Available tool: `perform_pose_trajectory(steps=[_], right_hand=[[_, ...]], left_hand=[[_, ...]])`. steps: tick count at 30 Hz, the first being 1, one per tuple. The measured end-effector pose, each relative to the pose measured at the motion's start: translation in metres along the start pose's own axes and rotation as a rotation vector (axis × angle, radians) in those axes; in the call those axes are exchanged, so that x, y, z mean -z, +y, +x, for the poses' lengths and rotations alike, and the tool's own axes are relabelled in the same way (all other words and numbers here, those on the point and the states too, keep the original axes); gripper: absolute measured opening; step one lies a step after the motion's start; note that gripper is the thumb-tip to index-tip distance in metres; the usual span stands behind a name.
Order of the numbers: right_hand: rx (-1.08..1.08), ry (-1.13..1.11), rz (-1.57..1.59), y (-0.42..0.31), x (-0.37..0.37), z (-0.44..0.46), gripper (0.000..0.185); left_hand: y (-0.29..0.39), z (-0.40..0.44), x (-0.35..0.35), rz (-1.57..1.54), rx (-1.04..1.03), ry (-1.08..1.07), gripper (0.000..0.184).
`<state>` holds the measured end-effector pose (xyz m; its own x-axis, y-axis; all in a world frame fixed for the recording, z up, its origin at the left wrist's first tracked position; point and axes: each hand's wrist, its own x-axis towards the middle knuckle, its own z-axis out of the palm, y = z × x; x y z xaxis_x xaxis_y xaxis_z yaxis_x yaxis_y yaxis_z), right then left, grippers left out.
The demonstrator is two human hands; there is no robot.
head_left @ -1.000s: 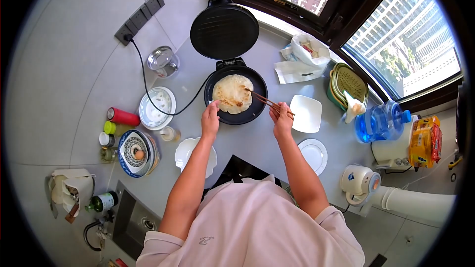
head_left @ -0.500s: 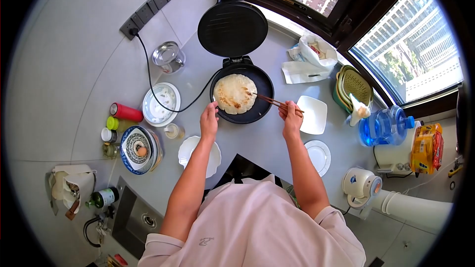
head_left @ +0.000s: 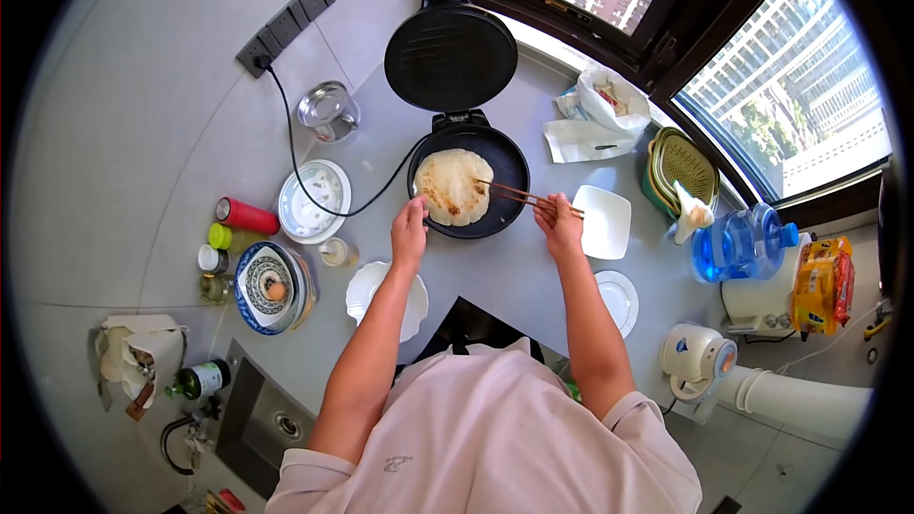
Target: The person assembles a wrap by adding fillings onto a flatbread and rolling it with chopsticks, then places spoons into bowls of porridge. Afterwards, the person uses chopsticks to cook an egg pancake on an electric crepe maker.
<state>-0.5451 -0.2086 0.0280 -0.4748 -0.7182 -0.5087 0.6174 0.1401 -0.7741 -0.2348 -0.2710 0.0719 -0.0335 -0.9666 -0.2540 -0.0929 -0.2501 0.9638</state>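
Note:
A pale round flatbread (head_left: 453, 187) with browned patches lies in the black electric griddle pan (head_left: 506, 162), its lid (head_left: 450, 57) standing raised behind. My right hand (head_left: 560, 220) is closed around a pair of brown chopsticks (head_left: 517, 194), whose tips touch the flatbread's right upper part. At the left rim of the pan is my left hand (head_left: 410, 230), fingers drawn together, the fingertips at the flatbread's left edge. Whether they pinch the bread or only touch it is unclear.
A white square dish (head_left: 603, 222) and a white plate (head_left: 617, 302) sit on the right. Left are a scalloped bowl (head_left: 359, 291), a lidded jar (head_left: 335, 251), a patterned plate (head_left: 314, 202) and stacked bowls (head_left: 255, 309) holding an egg. The power cord (head_left: 295, 148) crosses the counter.
The flatbread has turned somewhat in the pan, its browned spots shifting down and its lower edge closer to me. The chopstick tips and both hands stay near it. The view shifted slightly.

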Motion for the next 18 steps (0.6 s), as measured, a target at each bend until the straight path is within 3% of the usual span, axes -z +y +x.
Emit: perform_pose_trajectory(steps=[9, 18], right_hand=[[0.07, -0.159, 0.094, 0.04, -0.038, -0.002, 0.032], [0.411, -0.099, -0.009, -0.006, -0.039, -0.023, 0.031]], left_hand=[[-0.003, -0.002, 0.007, -0.003, 0.019, 0.012, 0.05], [-0.005, -0.003, 0.015, -0.048, 0.002, 0.045, 0.046]])
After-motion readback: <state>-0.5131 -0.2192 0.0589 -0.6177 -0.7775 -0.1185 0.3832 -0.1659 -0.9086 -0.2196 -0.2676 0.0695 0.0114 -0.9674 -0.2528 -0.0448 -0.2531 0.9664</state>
